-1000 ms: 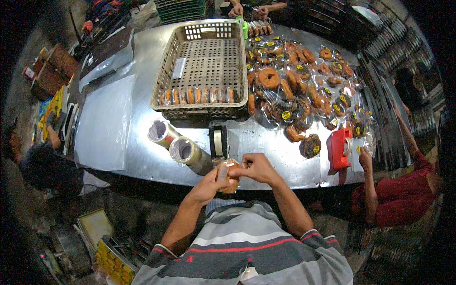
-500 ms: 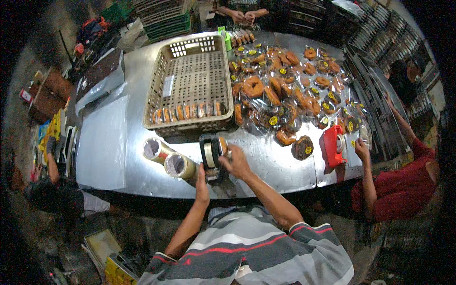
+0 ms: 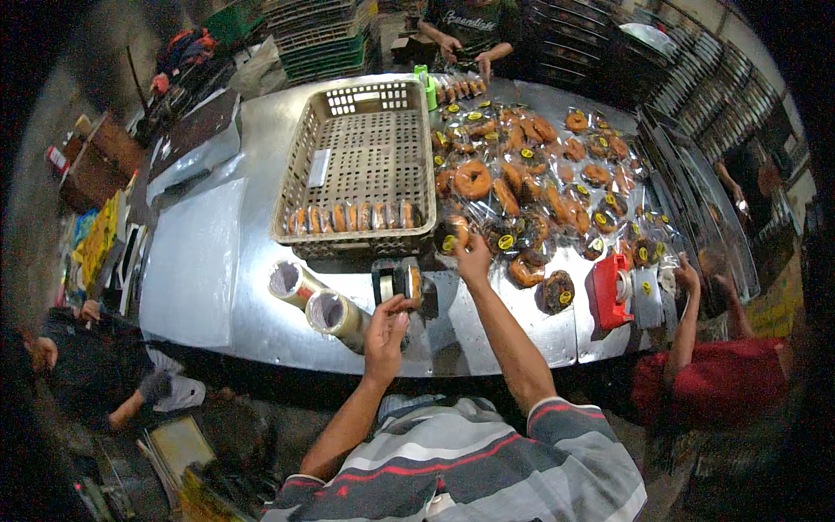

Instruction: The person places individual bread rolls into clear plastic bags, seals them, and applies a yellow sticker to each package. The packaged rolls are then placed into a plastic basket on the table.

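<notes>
In the head view, the right hand [image 3: 474, 261] has been moved from the tape dispenser [image 3: 381, 278] to a wrapped doughnut [image 3: 451, 231] at its narrowed fingers, grip unclear; a second doughnut [image 3: 416, 284] is left just beyond the loosely curled left hand [image 3: 384, 341], contact unclear; both are thus apparently being handled in turn.

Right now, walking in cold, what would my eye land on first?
Probably the heap of bagged doughnuts sprawled over the right half of the metal table, where the person's right hand is at its near left edge. Just left of it stands a big beige crate with a row of wrapped doughnuts along its near end. A bright red tape dispenser also stands out at the table's right front.
</notes>
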Tool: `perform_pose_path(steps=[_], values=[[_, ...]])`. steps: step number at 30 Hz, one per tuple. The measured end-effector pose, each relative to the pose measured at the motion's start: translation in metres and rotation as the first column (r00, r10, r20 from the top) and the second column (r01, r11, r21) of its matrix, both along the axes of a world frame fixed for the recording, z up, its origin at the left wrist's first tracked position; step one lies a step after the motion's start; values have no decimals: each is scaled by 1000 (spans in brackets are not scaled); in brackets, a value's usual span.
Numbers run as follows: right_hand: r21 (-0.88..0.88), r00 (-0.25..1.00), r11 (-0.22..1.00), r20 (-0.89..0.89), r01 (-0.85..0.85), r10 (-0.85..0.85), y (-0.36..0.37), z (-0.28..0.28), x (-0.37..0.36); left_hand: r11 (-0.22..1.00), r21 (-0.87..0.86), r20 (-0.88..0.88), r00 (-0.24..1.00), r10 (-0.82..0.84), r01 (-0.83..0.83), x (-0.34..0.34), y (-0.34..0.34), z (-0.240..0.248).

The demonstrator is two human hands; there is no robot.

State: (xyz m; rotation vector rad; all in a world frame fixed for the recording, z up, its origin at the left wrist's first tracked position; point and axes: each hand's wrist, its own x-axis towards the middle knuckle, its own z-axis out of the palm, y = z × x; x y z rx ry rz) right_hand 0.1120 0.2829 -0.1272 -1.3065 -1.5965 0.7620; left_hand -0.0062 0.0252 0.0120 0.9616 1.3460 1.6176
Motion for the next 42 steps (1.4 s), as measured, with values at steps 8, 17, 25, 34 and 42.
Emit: perform_pose_path(steps=[8,17,25,34,42], values=[[-288,707,758,-638,-585,304,-169,72,86,961,-129,628,770,-113,246,14,23,-32],[-230,790,792,-426,-566,441,-156,128,87,925,-101,368,877,-308,367,2,28,2],[-39,894,917,-246,-396,375,-184,153,57,980,-189,123,992,-35,58,7,20,22],[234,979,950,45,-206,201,-184,138,26,991,-135,352,935,30,19,-5,-1,14],[-512,771,576,-433,-637,467,-195,160,24,950,190,-620,720,312,-248,-16,-3,32]])
